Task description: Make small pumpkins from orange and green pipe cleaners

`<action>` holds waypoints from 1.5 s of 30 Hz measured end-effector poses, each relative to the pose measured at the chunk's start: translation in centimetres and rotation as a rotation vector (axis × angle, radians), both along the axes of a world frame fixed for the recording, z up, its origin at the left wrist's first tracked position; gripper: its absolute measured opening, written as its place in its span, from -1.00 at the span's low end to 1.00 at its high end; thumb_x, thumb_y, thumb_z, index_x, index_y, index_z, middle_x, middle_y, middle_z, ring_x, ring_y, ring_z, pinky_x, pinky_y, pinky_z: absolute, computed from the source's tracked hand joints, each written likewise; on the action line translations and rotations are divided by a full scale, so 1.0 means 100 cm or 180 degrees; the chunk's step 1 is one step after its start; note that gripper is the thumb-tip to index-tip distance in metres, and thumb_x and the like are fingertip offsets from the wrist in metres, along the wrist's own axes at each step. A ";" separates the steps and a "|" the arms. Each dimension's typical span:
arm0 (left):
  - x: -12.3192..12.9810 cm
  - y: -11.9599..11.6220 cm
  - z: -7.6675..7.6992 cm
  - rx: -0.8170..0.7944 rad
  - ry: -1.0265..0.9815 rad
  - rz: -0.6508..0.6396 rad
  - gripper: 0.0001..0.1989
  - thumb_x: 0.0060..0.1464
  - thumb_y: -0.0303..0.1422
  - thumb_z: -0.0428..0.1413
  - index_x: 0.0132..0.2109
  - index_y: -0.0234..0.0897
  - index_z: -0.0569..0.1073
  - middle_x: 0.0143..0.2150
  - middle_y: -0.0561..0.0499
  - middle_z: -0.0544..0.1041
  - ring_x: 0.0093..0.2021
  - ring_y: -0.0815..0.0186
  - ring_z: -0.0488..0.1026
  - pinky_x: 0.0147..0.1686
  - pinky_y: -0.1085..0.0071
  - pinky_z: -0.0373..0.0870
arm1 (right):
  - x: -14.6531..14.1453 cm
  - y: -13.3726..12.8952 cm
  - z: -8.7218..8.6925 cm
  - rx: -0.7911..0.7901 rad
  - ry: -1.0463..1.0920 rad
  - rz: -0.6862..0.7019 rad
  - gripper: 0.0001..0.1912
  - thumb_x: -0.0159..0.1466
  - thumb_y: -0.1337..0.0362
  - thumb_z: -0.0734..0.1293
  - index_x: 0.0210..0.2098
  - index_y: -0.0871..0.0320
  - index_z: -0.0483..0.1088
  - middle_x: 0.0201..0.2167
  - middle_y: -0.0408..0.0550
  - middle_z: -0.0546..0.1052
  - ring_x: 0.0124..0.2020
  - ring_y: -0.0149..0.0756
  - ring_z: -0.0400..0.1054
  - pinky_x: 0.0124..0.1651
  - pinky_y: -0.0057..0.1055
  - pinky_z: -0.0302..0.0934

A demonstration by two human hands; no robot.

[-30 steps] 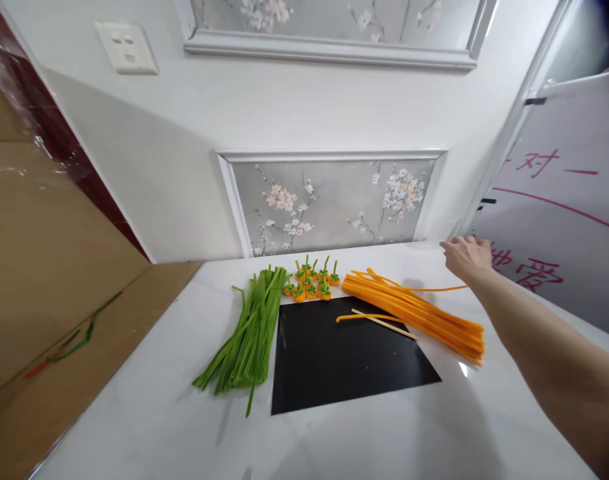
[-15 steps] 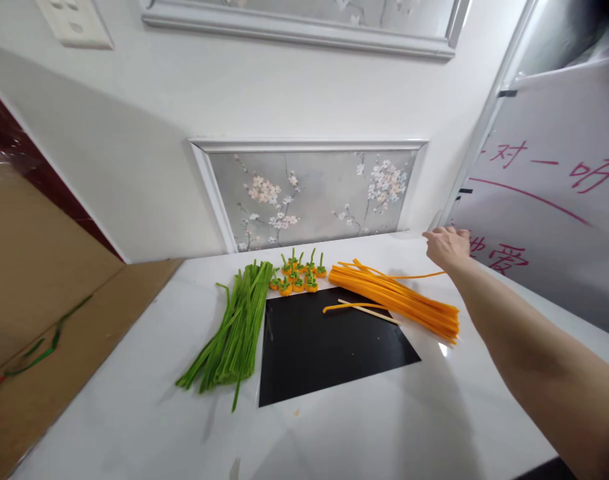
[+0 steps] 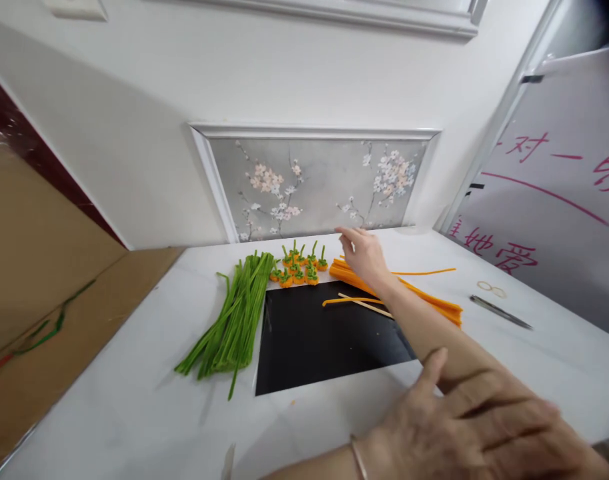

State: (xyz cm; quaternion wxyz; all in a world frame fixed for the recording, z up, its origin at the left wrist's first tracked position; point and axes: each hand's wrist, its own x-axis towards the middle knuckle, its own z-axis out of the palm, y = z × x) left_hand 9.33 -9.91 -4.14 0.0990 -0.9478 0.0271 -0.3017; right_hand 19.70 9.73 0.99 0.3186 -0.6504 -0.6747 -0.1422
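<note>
My right hand (image 3: 365, 255) reaches over the upper end of a bundle of orange pipe cleaners (image 3: 437, 305), fingers pointing left and slightly apart, with nothing visible in them. Lower down, my left hand (image 3: 464, 427) lies across my right forearm, fingers spread; whether it touches the forearm I cannot tell. Left of my right hand stand several small orange pieces with green tops and stems (image 3: 298, 270), seemingly made of pipe cleaners. A bundle of green pipe cleaners (image 3: 237, 317) lies farther left. One bent orange pipe cleaner (image 3: 340, 302) and a thin wooden stick (image 3: 371, 307) rest on a black mat (image 3: 309, 347).
Tweezers (image 3: 501, 311) and two pale rings (image 3: 491, 289) lie on the white table (image 3: 144, 373) at right. Behind is a wall with a floral panel (image 3: 314, 187). Cardboard (image 3: 59, 373) borders the left, and a sheet with red writing (image 3: 549, 200) the right.
My right hand has moved left from the table's far right side to above the orange bundle. My left hand has come into view from below. The tweezers and rings are now uncovered.
</note>
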 end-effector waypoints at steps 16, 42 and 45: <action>-0.083 0.044 0.019 -0.3059 0.0047 0.1000 -0.72 0.25 -0.43 -0.07 -0.26 -0.22 0.55 -0.42 0.00 0.56 -0.42 0.31 0.47 -0.36 0.46 0.35 | -0.008 -0.061 -0.079 -0.0540 0.0037 0.1083 -0.78 0.33 0.37 0.22 -0.26 0.09 0.51 -0.16 0.04 0.53 -0.14 -0.09 0.36 -0.10 -0.18 0.20; -0.085 0.082 -0.016 -0.5318 -0.0798 0.1490 -0.76 0.16 -0.31 0.07 -0.14 -0.33 0.55 -0.26 -0.10 0.61 -0.25 0.26 0.54 -0.23 0.40 0.47 | 0.098 -0.006 -0.026 -0.2094 0.0052 -0.0638 -0.70 0.36 0.19 0.28 0.04 0.16 0.35 0.02 0.03 0.42 -0.08 -0.22 0.40 -0.06 -0.16 0.35; -0.085 0.080 -0.017 -0.4833 -0.0648 0.1498 -0.76 0.19 -0.34 0.03 -0.10 -0.28 0.55 -0.19 -0.09 0.61 -0.18 0.23 0.54 -0.16 0.37 0.47 | 0.103 -0.007 -0.030 -0.2333 -0.0139 -0.0688 -0.70 0.36 0.20 0.28 0.05 0.16 0.34 0.03 0.03 0.42 -0.07 -0.21 0.40 -0.05 -0.16 0.35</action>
